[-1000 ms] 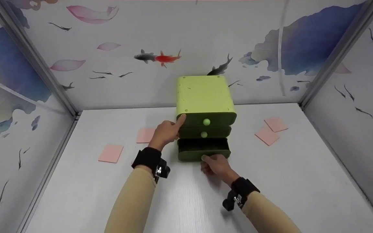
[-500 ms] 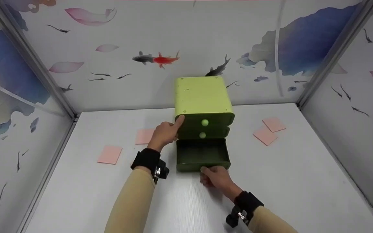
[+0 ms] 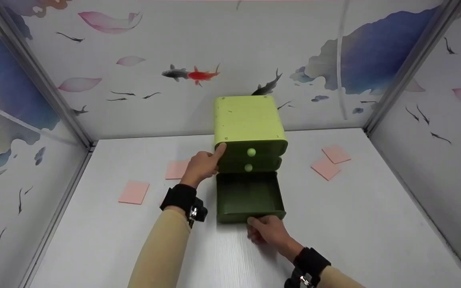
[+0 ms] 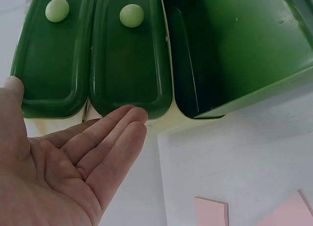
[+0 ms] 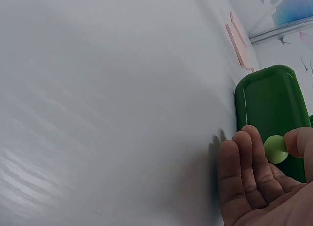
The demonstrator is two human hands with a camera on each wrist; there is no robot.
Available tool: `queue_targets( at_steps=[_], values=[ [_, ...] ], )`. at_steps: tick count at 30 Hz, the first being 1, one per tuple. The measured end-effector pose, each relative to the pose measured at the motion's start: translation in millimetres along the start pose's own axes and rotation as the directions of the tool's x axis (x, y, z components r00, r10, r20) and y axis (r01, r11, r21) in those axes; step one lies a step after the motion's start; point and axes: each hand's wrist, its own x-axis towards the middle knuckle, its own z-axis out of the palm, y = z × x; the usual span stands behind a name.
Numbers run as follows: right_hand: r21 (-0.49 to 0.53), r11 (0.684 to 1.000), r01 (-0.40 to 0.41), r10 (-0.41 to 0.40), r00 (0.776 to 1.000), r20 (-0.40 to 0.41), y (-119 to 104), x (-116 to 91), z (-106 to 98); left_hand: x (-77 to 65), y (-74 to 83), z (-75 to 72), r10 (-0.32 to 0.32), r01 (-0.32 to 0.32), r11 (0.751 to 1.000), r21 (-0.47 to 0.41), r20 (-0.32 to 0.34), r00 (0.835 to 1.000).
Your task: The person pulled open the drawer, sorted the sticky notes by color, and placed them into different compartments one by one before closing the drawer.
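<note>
A green drawer cabinet with a lighter top stands at the back of the table. Its bottom drawer is pulled well out, and its inside looks bare. Against the cabinet's left front edge rests my left hand, the thumb at the top drawer's corner and the other fingers straight along the side, as the left wrist view shows. My right hand pinches the bottom drawer's round knob between thumb and fingers. The upper two drawers, with knobs of light green, are closed.
Pink square pads lie on the white table: one pad at the left, another pad partly behind my left hand, and two overlapping pads at the right. Patterned walls enclose the back and sides.
The bottom drawer has slid further out toward me, drawn by my right hand on its knob. My left hand has stayed against the cabinet.
</note>
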Motion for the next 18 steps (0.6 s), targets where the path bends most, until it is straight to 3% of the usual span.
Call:
queue_targets(
  at_steps=[8, 13, 18],
  values=[
    [-0.019, 1.000, -0.011, 0.012, 0.999, 0.052, 1.4, -2.6, -6.3, -3.0, 2.3, 1.6, 0.002, -0.002, 1.000, -0.016, 0.002, 1.000],
    [-0.108, 0.994, 0.007, 0.007, 0.991, 0.132, 0.4, -6.9, -19.7, -3.5, 3.5, 1.0, -0.001, 0.001, 0.999, 0.033, -0.001, 1.000],
    [-0.222, 0.974, 0.037, 0.001, 0.986, 0.169, -0.8, -13.3, -45.8, -1.7, 6.5, -2.6, 0.005, -0.002, 0.997, 0.071, -0.043, 0.999]
  ],
)
